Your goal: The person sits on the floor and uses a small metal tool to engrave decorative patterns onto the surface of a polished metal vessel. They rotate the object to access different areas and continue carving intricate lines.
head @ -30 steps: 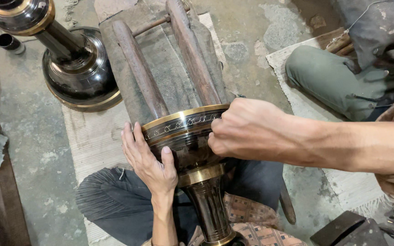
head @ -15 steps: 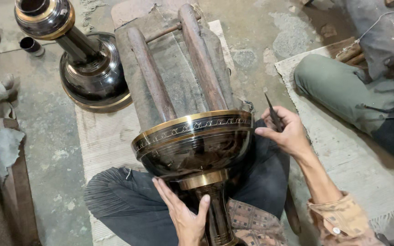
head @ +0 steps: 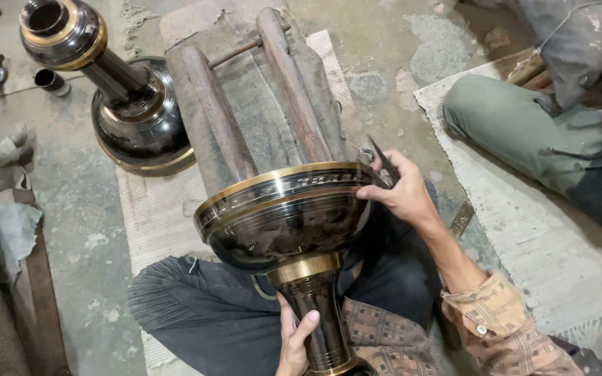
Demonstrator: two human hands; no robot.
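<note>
A large black metal vase (head: 283, 216) with brass bands lies on its side across my lap, its wide bowl facing away from me. My left hand (head: 294, 341) grips the narrow black stem just below the brass collar. My right hand (head: 402, 191) rests at the bowl's right rim and holds a thin dark engraving tool (head: 382, 161), its tip at the engraved band under the brass rim. The bowl leans against a cloth-covered wooden rest (head: 259, 118) made of two long rails.
A second black and brass vase (head: 116, 97) lies on the concrete floor at the upper left, with a small dark cup (head: 51, 81) beside it. Another seated person's green-trousered leg (head: 517, 129) is on a woven mat (head: 524, 230) at the right. Grey rags (head: 1, 188) lie left.
My left hand has slid from the bowl's underside down to the stem. My right hand came off the top of the rim and now holds the tool at the right edge.
</note>
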